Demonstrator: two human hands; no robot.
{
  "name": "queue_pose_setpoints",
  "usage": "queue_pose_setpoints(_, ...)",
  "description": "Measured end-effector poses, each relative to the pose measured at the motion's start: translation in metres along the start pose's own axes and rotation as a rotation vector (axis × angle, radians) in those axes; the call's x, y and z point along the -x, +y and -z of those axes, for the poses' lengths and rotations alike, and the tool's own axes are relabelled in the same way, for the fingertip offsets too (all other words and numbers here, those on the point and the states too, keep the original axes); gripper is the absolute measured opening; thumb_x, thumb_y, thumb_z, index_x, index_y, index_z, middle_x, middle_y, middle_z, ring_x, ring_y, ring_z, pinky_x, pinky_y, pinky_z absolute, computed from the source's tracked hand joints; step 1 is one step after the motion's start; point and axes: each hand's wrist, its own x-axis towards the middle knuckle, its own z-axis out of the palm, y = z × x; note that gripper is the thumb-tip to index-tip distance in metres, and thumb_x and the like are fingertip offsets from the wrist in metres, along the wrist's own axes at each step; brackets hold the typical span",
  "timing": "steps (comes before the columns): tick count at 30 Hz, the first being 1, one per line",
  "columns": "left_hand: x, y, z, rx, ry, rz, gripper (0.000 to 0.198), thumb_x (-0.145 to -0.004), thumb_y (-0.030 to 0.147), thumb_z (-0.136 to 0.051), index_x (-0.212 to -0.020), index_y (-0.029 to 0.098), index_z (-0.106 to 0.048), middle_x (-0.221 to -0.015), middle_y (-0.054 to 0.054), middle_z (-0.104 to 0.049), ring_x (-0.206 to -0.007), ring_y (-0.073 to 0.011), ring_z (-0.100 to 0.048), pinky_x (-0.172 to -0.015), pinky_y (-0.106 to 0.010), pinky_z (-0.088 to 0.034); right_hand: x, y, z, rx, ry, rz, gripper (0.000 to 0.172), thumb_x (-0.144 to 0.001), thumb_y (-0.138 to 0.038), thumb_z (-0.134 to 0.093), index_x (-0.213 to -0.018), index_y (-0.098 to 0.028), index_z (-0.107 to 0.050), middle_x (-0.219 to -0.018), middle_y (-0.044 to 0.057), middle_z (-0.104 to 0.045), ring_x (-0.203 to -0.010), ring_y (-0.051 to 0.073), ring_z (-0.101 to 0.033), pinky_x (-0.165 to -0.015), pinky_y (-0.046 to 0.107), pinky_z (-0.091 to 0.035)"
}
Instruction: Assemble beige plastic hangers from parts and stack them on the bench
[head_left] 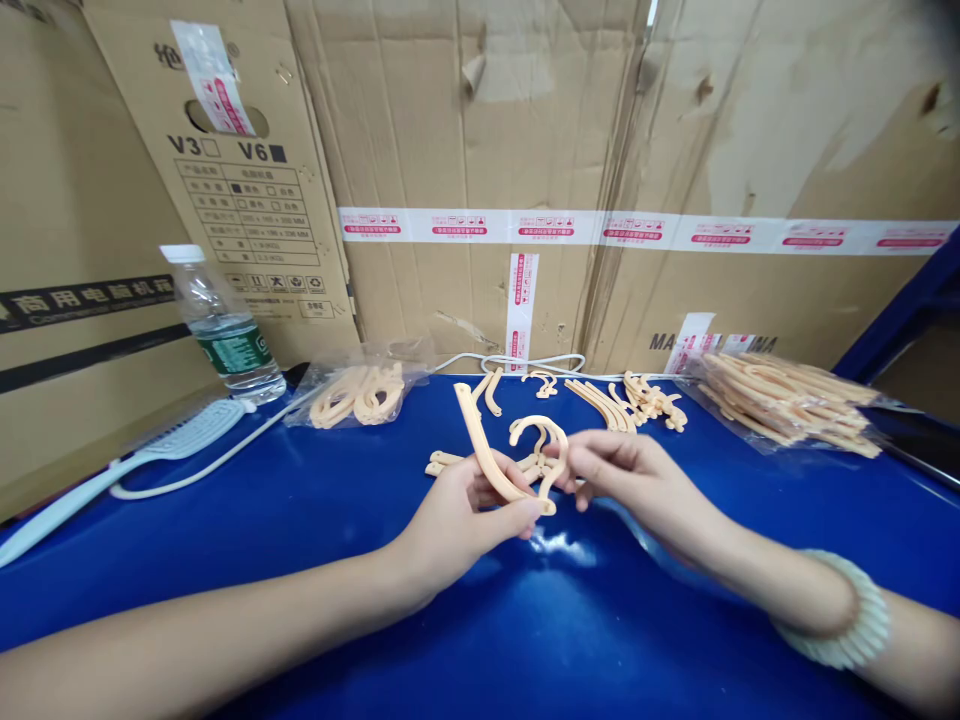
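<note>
A peach-coloured plastic hanger arm (480,445) is pinched between the thumb and fingers of my left hand (457,515). At its lower end it meets a curved hanger hook (559,435) of the same colour, which rises to the right. My right hand (622,465) has its thumb and fingertips closed at the hook's right side, partly hidden behind it. More hanger pieces (442,462) lie on the blue table just behind my hands. Farther back are two short arms (493,392), a loose hook (541,382), a row of long arms (600,405) and a pile of small hooks (652,400).
A clear bag of hanger parts (360,395) lies at the left, a fuller bag (787,400) at the right. A water bottle (232,340), a pale hairbrush (165,445) and a white cable (202,480) occupy the left side. Cardboard boxes (465,130) wall off the back.
</note>
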Motion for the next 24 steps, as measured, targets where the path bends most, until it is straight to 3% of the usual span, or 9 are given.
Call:
queue_pose_setpoints(2, 0.0, 0.0, 0.0, 0.02, 0.039, 0.018, 0.025, -0.071, 0.022, -0.076, -0.08, 0.014, -0.055, -0.07, 0.002, -0.065, -0.06, -0.0079, -0.058, -0.063, -0.022, -0.047, -0.012, 0.002, 0.026, 0.206, 0.048, 0.072, 0.036, -0.084, -0.051, -0.061, -0.09, -0.017, -0.071, -0.078, 0.006, -0.07, -0.071, 0.017, -0.064, -0.064, 0.03, -0.053)
queue_pose_setpoints(5, 0.0, 0.0, 0.0, 0.04, 0.068, 0.03, 0.028, -0.07, 0.023, -0.078, -0.082, 0.014, -0.054, -0.073, 0.001, -0.066, -0.061, -0.0077, -0.059, -0.062, -0.021, -0.047, -0.03, 0.011, 0.07, 0.711, 0.082, 0.233, 0.024, -0.084, -0.039, -0.062, -0.091, -0.019, -0.073, -0.093, 0.01, -0.073, -0.081, 0.023, -0.066, -0.072, 0.037, -0.053)
queue_pose_setpoints(9, 0.0, 0.0, 0.0, 0.082, 0.088, 0.042, 0.033, -0.067, 0.024, -0.081, -0.084, 0.014, -0.054, -0.072, 0.001, -0.066, -0.06, -0.0077, -0.059, -0.059, -0.02, -0.048, -0.042, 0.027, 0.109, 1.134, -0.077, 0.467, 0.022, -0.086, -0.026, -0.056, -0.096, -0.019, -0.074, -0.098, 0.013, -0.07, -0.095, 0.028, -0.063, -0.087, 0.047, -0.048)
queue_pose_setpoints(12, 0.0, -0.001, 0.0, 0.123, 0.098, 0.034, 0.036, -0.065, 0.023, -0.083, -0.085, 0.014, -0.054, -0.07, 0.002, -0.066, -0.058, -0.007, -0.058, -0.056, -0.019, -0.047, -0.044, 0.035, 0.117, 1.202, -0.156, 0.494, 0.023, -0.088, -0.025, -0.053, -0.099, -0.018, -0.073, -0.101, 0.013, -0.069, -0.096, 0.028, -0.063, -0.088, 0.046, -0.049)
queue_pose_setpoints(19, -0.001, -0.003, 0.002, 0.159, 0.098, 0.019, 0.037, -0.064, 0.024, -0.084, -0.084, 0.014, -0.055, -0.07, 0.001, -0.068, -0.06, -0.0083, -0.06, -0.056, -0.019, -0.048, -0.049, 0.04, 0.12, 1.179, -0.203, 0.542, 0.022, -0.092, -0.026, -0.052, -0.09, -0.019, -0.073, -0.095, 0.011, -0.072, -0.093, 0.027, -0.064, -0.085, 0.044, -0.049)
queue_pose_setpoints(22, 0.0, -0.002, 0.001, 0.144, 0.101, 0.024, 0.035, -0.064, 0.025, -0.084, -0.082, 0.014, -0.056, -0.072, -0.001, -0.068, -0.061, -0.0087, -0.06, -0.057, -0.02, -0.048, -0.049, 0.038, 0.119, 1.115, -0.179, 0.559, 0.022, -0.093, -0.028, -0.052, -0.089, -0.02, -0.072, -0.094, 0.01, -0.073, -0.092, 0.025, -0.065, -0.085, 0.042, -0.049)
queue_pose_setpoints(24, 0.0, -0.002, 0.001, 0.138, 0.103, 0.024, 0.034, -0.064, 0.025, -0.083, -0.081, 0.014, -0.057, -0.072, -0.001, -0.068, -0.062, -0.0088, -0.06, -0.057, -0.02, -0.047, -0.046, 0.035, 0.115, 1.031, -0.096, 0.537, 0.021, -0.093, -0.03, -0.052, -0.091, -0.02, -0.071, -0.096, 0.009, -0.073, -0.092, 0.024, -0.066, -0.083, 0.04, -0.05)
